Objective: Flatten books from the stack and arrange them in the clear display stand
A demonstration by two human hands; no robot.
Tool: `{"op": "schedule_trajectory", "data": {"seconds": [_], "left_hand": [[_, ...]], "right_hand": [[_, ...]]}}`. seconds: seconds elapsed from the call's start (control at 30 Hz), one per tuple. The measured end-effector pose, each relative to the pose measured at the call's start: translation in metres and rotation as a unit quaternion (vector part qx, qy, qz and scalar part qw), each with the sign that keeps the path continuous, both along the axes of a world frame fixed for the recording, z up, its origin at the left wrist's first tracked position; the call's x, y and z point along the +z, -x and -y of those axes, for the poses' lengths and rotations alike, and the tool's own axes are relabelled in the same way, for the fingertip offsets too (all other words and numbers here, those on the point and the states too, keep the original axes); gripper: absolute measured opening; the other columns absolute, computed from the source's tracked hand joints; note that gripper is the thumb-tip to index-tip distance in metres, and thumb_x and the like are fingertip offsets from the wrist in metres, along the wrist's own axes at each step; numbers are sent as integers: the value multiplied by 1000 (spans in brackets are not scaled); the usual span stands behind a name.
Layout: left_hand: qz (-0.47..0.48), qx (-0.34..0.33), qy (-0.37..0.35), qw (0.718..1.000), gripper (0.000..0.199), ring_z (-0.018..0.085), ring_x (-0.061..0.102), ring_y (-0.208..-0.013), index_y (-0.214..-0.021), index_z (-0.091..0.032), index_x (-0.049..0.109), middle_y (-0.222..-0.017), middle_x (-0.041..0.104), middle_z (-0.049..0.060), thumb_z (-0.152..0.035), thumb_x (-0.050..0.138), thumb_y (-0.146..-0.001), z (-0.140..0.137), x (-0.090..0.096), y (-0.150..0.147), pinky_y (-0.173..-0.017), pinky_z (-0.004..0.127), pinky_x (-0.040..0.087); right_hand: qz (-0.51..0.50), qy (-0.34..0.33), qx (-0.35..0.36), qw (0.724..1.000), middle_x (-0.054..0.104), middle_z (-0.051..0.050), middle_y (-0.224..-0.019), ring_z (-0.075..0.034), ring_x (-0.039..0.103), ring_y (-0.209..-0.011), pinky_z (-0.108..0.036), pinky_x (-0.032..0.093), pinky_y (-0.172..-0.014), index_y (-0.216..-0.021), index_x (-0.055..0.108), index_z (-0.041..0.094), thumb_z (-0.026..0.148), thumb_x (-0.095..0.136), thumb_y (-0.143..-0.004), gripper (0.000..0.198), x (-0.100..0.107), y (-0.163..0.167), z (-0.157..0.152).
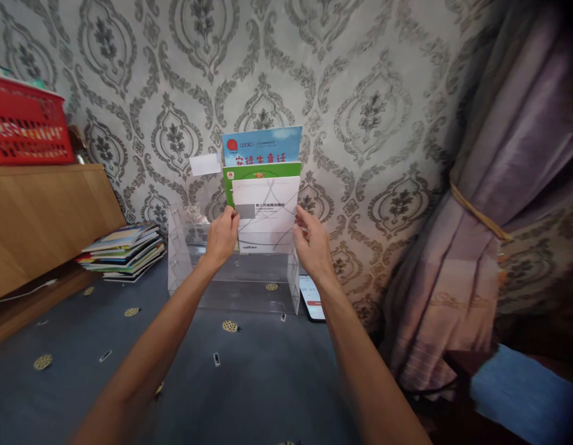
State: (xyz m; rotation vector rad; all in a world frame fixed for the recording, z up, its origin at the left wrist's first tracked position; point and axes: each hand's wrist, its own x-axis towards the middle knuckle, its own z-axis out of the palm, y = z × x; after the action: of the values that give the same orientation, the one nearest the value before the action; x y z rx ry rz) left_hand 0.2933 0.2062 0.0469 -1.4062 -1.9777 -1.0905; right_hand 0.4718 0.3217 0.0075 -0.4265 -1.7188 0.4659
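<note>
A white booklet [270,228] with thin curved lines and a grey block on its cover stands upright in a clear acrylic rack [249,296] with stepped tiers. My left hand [222,235] pinches the booklet's left edge. At its right edge, my right hand [313,240] holds it with thumb and fingertips. Behind it rises a green book [263,169], mostly covered. Farther back and taller is a blue book [263,139] with red Chinese characters. The lower tiers of the rack show no books.
Left of the rack lies a pile of books [123,250], beside a wooden cabinet [45,216] bearing a red basket [26,120]. A phone [313,300] leans at the rack's right side. A tied-back curtain [471,272] hangs at right. A patterned dark-blue cloth [253,383] covers the surface.
</note>
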Motion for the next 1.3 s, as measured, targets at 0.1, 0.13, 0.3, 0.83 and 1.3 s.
{"op": "schedule_trajectory", "data": {"seconds": [0.1, 0.13, 0.3, 0.83, 1.3], "left_hand": [[2, -2, -2, 1000, 9, 22, 62, -79, -90, -22, 52, -83, 64, 4, -22, 49, -99, -1, -1, 1, -74, 30, 39], [4, -4, -3, 1000, 8, 22, 62, -78, -90, -22, 51, -82, 64, 4, -22, 51, -98, -1, -2, 1, -74, 30, 40], [16, -23, -15, 1000, 10, 22, 61, -77, -93, -22, 48, -82, 63, 3, -24, 57, -95, -2, -6, 3, -73, 31, 42], [3, -16, -24, 1000, 14, 22, 63, -78, -99, -22, 47, -81, 62, 1, -25, 59, -93, -3, -10, 4, -74, 33, 46], [-4, -12, -29, 999, 21, 24, 64, -79, -108, -21, 44, -80, 60, 1, -24, 59, -92, -2, -10, 2, -75, 34, 47]], "right_hand": [[3, 3, 2, 1000, 66, -15, -119, -28, 65, -106, -53, 54, -97, -136, 58, 19, 27, 46, -89, 50, 0, -1, -1], [5, 5, 2, 1000, 66, -15, -118, -28, 65, -106, -52, 54, -97, -135, 59, 19, 27, 47, -88, 49, 1, -1, -1], [11, 1, 2, 1000, 66, -15, -117, -28, 65, -107, -51, 54, -96, -134, 60, 18, 28, 48, -90, 47, 0, -2, -3], [3, -15, -7, 1000, 68, -14, -112, -30, 66, -106, -54, 54, -94, -130, 63, 19, 31, 47, -92, 43, -1, -1, -6], [2, -16, -14, 1000, 69, -13, -111, -29, 65, -104, -49, 54, -93, -129, 65, 20, 26, 46, -90, 43, 1, -1, -4]]}}
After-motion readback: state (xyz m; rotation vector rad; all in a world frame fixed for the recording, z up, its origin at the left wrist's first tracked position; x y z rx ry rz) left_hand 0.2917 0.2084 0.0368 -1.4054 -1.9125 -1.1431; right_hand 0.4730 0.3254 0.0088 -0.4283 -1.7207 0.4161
